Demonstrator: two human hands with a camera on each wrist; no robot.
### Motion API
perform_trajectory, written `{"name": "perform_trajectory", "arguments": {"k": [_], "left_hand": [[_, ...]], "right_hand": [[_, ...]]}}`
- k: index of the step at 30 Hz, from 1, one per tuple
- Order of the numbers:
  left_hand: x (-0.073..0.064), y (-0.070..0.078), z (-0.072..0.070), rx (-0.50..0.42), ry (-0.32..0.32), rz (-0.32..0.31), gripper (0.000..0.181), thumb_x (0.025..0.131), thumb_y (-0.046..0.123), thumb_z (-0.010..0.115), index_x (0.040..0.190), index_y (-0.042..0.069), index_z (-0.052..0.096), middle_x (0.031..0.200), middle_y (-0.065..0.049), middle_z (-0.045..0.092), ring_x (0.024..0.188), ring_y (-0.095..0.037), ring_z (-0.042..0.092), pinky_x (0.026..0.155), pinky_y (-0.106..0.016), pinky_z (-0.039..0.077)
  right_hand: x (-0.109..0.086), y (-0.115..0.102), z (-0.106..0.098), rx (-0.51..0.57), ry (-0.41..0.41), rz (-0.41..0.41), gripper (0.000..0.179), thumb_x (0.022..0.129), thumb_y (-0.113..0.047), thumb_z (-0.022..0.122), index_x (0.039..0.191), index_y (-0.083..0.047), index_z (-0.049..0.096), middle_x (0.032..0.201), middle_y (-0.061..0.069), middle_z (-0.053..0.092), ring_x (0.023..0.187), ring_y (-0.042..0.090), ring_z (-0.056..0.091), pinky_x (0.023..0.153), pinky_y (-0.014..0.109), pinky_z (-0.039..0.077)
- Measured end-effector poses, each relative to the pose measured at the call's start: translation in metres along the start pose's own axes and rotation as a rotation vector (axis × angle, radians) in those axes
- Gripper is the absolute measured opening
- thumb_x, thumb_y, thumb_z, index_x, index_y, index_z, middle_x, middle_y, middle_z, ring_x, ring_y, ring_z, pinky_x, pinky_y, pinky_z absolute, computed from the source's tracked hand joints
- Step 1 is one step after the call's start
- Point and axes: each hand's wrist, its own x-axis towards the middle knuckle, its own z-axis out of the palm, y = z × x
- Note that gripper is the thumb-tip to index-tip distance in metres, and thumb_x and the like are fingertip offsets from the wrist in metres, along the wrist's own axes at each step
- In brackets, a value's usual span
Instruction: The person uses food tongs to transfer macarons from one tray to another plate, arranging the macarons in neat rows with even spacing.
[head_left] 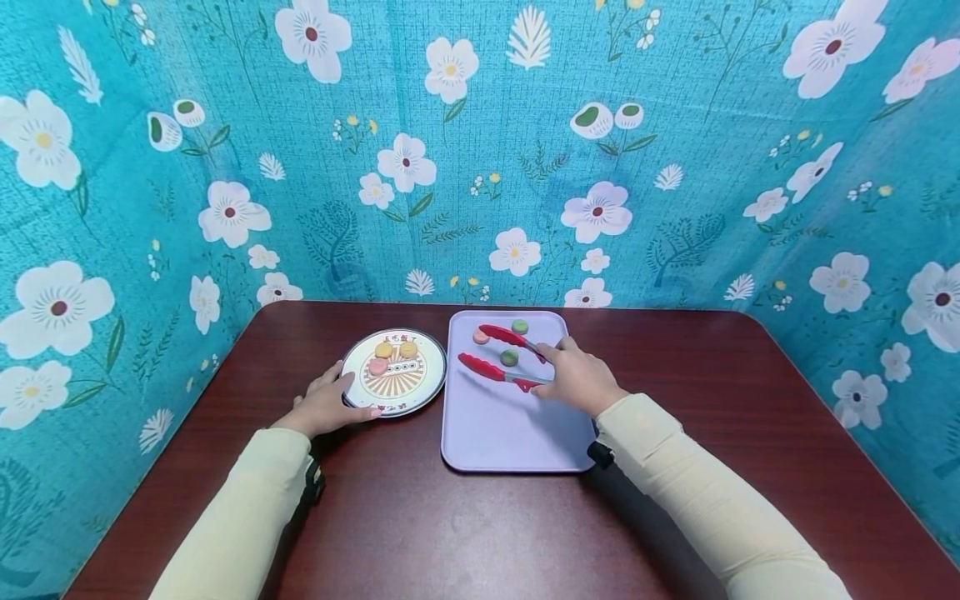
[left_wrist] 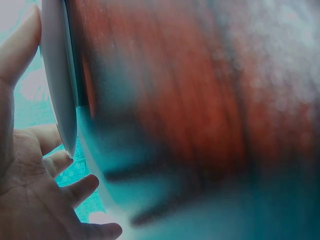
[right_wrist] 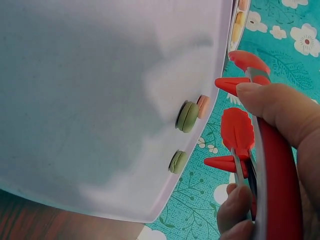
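Note:
In the head view my right hand [head_left: 581, 379] grips tongs [head_left: 483, 367] with red tips and metal arms, their jaws spread apart over a lilac tray [head_left: 502, 433]. One green macaron [head_left: 510, 357] appears between the jaws; a second green macaron [head_left: 520, 327] lies farther back. The upper tip partly overlaps a pink macaron [head_left: 480, 336]. My left hand [head_left: 326, 403] rests at the left rim of a round plate [head_left: 429, 379], thumb along its near edge and fingers spread. On the plate sit two yellow macarons [head_left: 408, 349] and a pink macaron [head_left: 378, 367].
Plate and tray stand side by side on a dark reddish-brown table [head_left: 420, 525], close to its back edge. A blue flowered cloth [head_left: 465, 167] hangs behind and along both sides. Dark bands [head_left: 313, 482] circle both wrists at the sleeves.

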Motion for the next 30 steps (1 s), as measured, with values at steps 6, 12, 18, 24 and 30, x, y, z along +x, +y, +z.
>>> {"name": "perform_trajectory", "arguments": {"k": [6, 12, 18, 24, 30], "left_hand": [[0.000, 0.000, 0.000, -0.003, 0.002, 0.001, 0.110, 0.074, 0.064, 0.071, 0.152, 0.002, 0.024, 0.157, -0.024, 0.009, 0.137, -0.050, 0.015, 0.102, -0.076, 0.013], [0.001, 0.000, 0.000, 0.000, 0.001, 0.000, 0.110, 0.074, 0.064, 0.071, 0.151, 0.002, 0.025, 0.157, -0.024, 0.008, 0.137, -0.049, 0.015, 0.102, -0.076, 0.013], [0.001, 0.001, 0.000, -0.004, 0.001, -0.008, 0.110, 0.073, 0.063, 0.071, 0.152, 0.002, 0.024, 0.157, -0.023, 0.008, 0.137, -0.049, 0.014, 0.103, -0.076, 0.012], [0.001, 0.001, 0.000, 0.001, 0.001, -0.008, 0.110, 0.074, 0.063, 0.071, 0.152, 0.001, 0.024, 0.157, -0.023, 0.008, 0.137, -0.049, 0.015, 0.102, -0.076, 0.013], [0.002, 0.000, 0.000, 0.003, 0.001, -0.008, 0.110, 0.074, 0.064, 0.071, 0.151, 0.002, 0.024, 0.158, -0.023, 0.008, 0.137, -0.049, 0.015, 0.102, -0.076, 0.014]], "right_hand": [[0.002, 0.001, -0.003, -0.008, -0.011, 0.018, 0.081, 0.072, -0.041, 0.083, 0.141, -0.013, 0.051, 0.114, 0.019, 0.054, 0.065, 0.020, 0.057, 0.062, 0.037, 0.056], [0.004, 0.001, -0.005, -0.011, -0.016, 0.027, 0.081, 0.072, -0.042, 0.083, 0.141, -0.014, 0.051, 0.115, 0.019, 0.054, 0.066, 0.020, 0.058, 0.061, 0.037, 0.056], [0.007, 0.004, -0.005, -0.015, -0.016, 0.034, 0.079, 0.074, -0.042, 0.082, 0.141, -0.013, 0.051, 0.116, 0.020, 0.053, 0.065, 0.021, 0.057, 0.060, 0.036, 0.056], [0.010, 0.007, -0.005, 0.003, -0.017, 0.045, 0.079, 0.074, -0.041, 0.082, 0.142, -0.013, 0.050, 0.117, 0.021, 0.053, 0.069, 0.023, 0.059, 0.062, 0.038, 0.057], [0.012, 0.009, -0.004, 0.001, -0.029, 0.052, 0.079, 0.074, -0.040, 0.082, 0.142, -0.013, 0.050, 0.118, 0.022, 0.053, 0.074, 0.025, 0.060, 0.064, 0.039, 0.057]]}}
